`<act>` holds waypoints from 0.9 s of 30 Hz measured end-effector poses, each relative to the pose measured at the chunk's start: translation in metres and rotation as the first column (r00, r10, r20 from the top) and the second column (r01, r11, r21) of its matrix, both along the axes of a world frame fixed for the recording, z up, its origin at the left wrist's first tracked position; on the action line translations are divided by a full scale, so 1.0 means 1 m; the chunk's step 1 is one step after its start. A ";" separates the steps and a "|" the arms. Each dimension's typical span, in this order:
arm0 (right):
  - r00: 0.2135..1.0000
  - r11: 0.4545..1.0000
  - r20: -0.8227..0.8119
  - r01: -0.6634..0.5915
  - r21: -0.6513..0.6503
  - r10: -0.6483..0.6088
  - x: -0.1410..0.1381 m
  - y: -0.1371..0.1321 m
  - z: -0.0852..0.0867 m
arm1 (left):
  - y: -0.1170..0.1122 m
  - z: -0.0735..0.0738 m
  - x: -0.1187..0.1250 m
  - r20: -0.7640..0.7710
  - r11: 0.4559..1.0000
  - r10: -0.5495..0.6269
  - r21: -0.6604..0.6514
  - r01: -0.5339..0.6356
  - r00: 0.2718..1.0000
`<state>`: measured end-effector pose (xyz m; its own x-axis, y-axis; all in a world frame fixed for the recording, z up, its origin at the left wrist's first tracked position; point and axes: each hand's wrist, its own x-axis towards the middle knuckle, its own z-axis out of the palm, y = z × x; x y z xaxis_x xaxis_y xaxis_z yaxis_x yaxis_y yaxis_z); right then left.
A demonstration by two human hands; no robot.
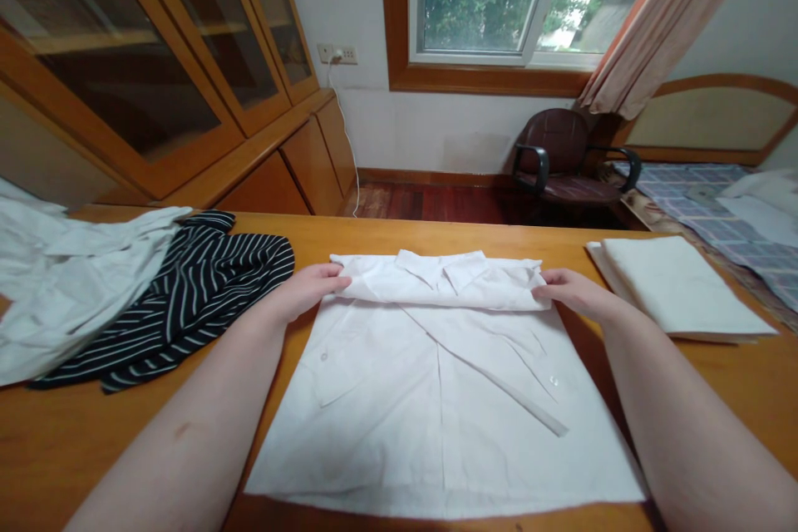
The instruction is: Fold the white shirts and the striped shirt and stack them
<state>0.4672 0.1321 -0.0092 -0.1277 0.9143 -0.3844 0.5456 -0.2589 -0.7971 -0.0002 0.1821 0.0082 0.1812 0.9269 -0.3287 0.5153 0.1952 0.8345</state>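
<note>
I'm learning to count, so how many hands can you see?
2: the left hand holds the white garment at its left side, the right hand at its right.

No writing or numbers seem legible in this soft view.

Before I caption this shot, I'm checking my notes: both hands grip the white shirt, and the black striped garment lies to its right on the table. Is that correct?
No: the head view shows the black striped garment to the left of the white shirt, not the right. It is on the table, and the left hand and right hand grip the shirt.
</note>
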 end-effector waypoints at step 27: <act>0.773 0.832 0.320 0.465 0.303 -0.548 -0.004 0.024 -0.032 | 0.030 -0.041 0.005 -0.113 0.893 0.435 0.183 -0.412 0.893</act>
<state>0.4627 0.1565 -0.0409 0.4923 0.8636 -0.1088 0.6460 -0.4462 -0.6194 0.0048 0.2123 -0.0327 -0.2793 0.9446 -0.1722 0.5306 0.3013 0.7923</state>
